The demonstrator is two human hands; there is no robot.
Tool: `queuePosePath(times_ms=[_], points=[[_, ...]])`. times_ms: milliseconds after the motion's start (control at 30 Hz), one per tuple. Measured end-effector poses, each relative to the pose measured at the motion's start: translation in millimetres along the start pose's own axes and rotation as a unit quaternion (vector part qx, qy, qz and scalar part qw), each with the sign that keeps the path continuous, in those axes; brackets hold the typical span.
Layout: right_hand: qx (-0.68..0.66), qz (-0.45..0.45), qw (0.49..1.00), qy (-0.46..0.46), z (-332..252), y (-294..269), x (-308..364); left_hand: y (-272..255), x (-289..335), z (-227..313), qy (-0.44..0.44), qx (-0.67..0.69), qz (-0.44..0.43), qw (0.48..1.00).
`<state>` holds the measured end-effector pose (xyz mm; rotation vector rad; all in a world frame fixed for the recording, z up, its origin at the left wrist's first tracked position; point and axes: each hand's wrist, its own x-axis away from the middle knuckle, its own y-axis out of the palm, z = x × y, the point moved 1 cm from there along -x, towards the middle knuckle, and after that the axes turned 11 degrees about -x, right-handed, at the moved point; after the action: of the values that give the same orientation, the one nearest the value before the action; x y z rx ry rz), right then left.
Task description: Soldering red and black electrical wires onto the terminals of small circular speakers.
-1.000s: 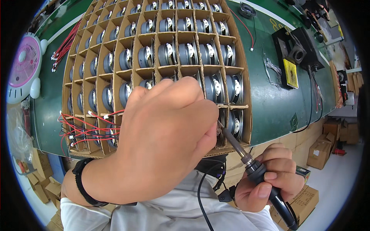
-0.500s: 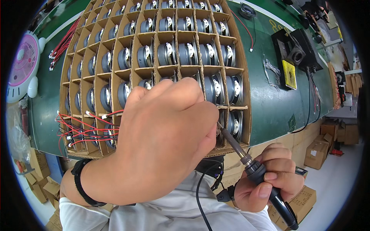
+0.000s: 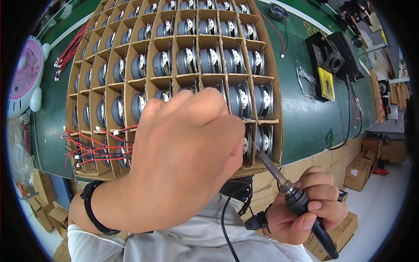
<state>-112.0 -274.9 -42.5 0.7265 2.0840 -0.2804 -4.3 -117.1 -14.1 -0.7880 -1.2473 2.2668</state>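
A smooth, faintly shiny green table [image 3: 301, 135] spreads beneath everything. On it sits a wide brown cardboard box [image 3: 278, 102], cut by thin upright dividers into square cells. A rounded white fan [image 3: 27, 72] with a pink centre stands beyond its left side; past its right is a blocky black iron stand [image 3: 323, 52]. The left hand [image 3: 187, 153] arches over the near cells and blocks the view into several; its fingers are curled in, their tips hidden, so whether they pinch anything cannot be told. The right hand [image 3: 322, 207] has its fingers closed round a soldering iron [image 3: 296, 198], black-handled with a dull metal barrel, slanting to the box's near right corner. Round grey metal speakers [image 3: 187, 61] stand on edge in the cells. Thin red and black wires [image 3: 100, 150] lie tangled over the near left cells, running behind the left hand. The stand carries a rectangular yellow sponge [image 3: 326, 84].
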Motion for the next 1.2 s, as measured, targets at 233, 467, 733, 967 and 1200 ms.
queuePosePath(times_ms=[233,467,733,967,1200], points=[[-0.016,-0.032,0.999,0.020,-1.7,-6.0,-1.3,1.6,0.2,-0.9,0.006,-0.003,0.007,1.000],[-0.023,-0.019,0.999,0.035,-1.8,-7.6,-3.1,0.4,-0.3,-0.7,0.007,-0.002,0.015,1.000],[-0.008,0.031,0.998,0.048,-3.2,-6.6,-1.9,-4.1,-0.4,2.6,0.004,-0.024,0.016,1.000],[-0.006,0.022,0.999,0.040,-2.7,-10.6,-2.7,-3.7,0.4,-0.1,-0.019,0.080,0.046,0.996],[-0.023,0.005,0.999,0.028,-1.4,-12.1,-2.8,-8.5,1.5,-3.2,0.009,0.035,-0.004,0.999]])
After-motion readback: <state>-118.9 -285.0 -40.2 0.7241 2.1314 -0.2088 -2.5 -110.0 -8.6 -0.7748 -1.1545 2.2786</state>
